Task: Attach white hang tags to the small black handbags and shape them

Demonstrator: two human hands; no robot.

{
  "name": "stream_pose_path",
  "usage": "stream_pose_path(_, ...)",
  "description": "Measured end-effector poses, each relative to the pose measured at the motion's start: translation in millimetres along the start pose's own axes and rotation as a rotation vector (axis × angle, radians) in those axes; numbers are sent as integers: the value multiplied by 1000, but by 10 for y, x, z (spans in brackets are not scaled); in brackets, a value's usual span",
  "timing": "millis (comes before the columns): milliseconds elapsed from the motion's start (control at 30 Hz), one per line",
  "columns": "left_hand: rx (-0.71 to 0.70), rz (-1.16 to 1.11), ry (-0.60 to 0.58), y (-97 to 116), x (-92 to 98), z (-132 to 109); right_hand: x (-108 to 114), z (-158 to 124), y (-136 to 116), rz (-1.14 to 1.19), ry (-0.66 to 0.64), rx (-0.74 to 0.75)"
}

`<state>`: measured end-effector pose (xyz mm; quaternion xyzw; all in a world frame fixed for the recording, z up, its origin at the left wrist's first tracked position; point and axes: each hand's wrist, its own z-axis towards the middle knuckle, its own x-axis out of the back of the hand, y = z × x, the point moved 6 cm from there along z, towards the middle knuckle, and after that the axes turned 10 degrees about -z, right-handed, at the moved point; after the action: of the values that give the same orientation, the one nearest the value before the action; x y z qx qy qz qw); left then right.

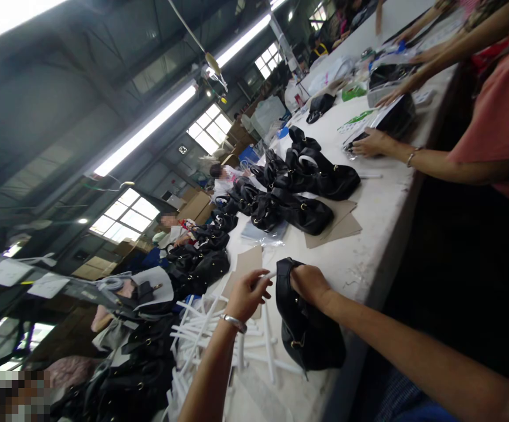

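A black handbag [309,334] with gold-coloured rings stands near the table's front edge. My right hand [311,285] is closed on the upper part of this handbag, by its handle, with the fingertips hidden behind the black material. Just left of it, my left hand [251,291] pinches a white tube [271,275], whose far end meets the handbag's handle [284,272]. Whether the tube's tip is inside the handle I cannot tell. Under and beside my left wrist lies a loose pile of white tubes [267,346].
Several black handbags [307,214] stand farther along the white table [351,264], by brown cardboard sheets [349,225]. More black bags [149,351] are heaped at left. On the right, a co-worker's hands [375,143] handle a dark item in clear plastic. Other people sit beyond the table.
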<state>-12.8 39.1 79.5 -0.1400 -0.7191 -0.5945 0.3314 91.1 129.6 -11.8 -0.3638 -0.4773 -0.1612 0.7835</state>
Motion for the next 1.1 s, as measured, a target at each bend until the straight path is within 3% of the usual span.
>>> stream_pose_path(367, -81, 45, 81, -117, -250, 89, 72, -149, 35, 2, 18, -9)
stream_pose_path(500, 32, -244, -87, -215, -306, 49, 90, -269, 97, 53, 58, 10)
stream_pose_path(600, 70, -520, -256, -210, -319, -133, 119, -435, 166, 204, 112, 49)
stream_pose_path(667, 116, -619, -284, -233, -288, -275, 134, -524, 207, 321, 121, 68)
stream_pose_path(833, 153, -513, -182, -371, -247, -418, 134, -593, 219, 622, 44, 84)
stream_pose_path(933, 112, -491, -104, -442, -338, -305, 121, -587, 161, 697, 42, 102)
stream_pose_path(1100, -84, -629, -24, -407, -558, 17, 30, -567, 127, 737, 15, 76)
